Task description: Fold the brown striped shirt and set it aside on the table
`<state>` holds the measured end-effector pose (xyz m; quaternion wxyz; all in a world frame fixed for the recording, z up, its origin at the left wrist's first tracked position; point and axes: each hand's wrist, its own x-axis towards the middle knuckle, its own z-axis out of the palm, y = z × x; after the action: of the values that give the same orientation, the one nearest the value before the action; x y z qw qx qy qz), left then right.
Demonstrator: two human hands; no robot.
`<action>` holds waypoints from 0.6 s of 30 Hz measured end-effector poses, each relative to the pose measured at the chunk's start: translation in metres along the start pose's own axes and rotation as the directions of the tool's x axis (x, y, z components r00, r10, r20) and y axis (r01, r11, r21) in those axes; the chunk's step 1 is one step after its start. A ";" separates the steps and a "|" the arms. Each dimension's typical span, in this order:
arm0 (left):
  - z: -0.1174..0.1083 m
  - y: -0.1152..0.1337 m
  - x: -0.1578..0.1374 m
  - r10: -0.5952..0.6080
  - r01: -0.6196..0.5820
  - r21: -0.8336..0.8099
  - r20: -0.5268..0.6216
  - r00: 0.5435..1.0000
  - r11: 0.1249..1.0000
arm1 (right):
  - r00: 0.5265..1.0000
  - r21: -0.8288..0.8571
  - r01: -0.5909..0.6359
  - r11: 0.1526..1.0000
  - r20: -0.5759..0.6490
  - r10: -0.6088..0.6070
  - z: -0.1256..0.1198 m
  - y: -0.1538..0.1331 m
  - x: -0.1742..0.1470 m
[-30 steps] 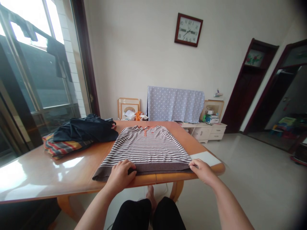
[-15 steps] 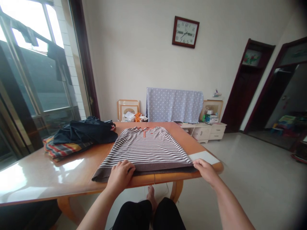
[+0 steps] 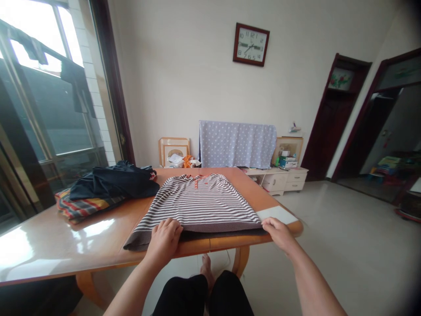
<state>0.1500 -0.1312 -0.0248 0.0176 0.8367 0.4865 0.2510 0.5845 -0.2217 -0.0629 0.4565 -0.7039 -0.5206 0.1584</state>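
A brown-and-white striped shirt (image 3: pixel 204 199) with orange buttons lies spread on the wooden table (image 3: pixel 243 184), its collar at the far side and its dark ribbed hem along the near edge. My left hand (image 3: pixel 165 239) is closed on the hem, left of its middle, with the fingers curled over the cloth. At the right corner of the hem, my right hand (image 3: pixel 276 231) pinches the fabric between thumb and fingers. Between the two hands the hem's front layer is lifted a little, and a dark layer shows beneath it.
On the left of the table lies a pile of dark clothes (image 3: pixel 113 182) over a plaid cloth (image 3: pixel 85 208). A white sheet (image 3: pixel 278 214) rests at the right corner. Beyond the table stand a cloth-covered object (image 3: pixel 237 145) and a low white cabinet (image 3: pixel 289 180).
The view has shifted slightly. Both hands keep their hold on the hem, and its front edge between them looks slightly more raised.
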 end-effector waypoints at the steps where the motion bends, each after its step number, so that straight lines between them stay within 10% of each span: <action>1: -0.001 -0.001 -0.002 0.012 -0.013 -0.022 -0.007 1.000 1.000 | 1.000 0.004 0.008 1.000 -0.002 -0.008 0.000 0.001 0.000; 18: 0.008 -0.016 -0.012 0.030 -0.019 -0.152 0.067 0.997 0.988 | 0.972 -0.273 0.209 0.939 -0.050 -0.231 0.011 -0.027 -0.001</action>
<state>0.1357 -0.1309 -0.0409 0.0946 0.8470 0.4550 0.2581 0.5611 -0.2165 -0.0474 0.3935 -0.7019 -0.5937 0.0065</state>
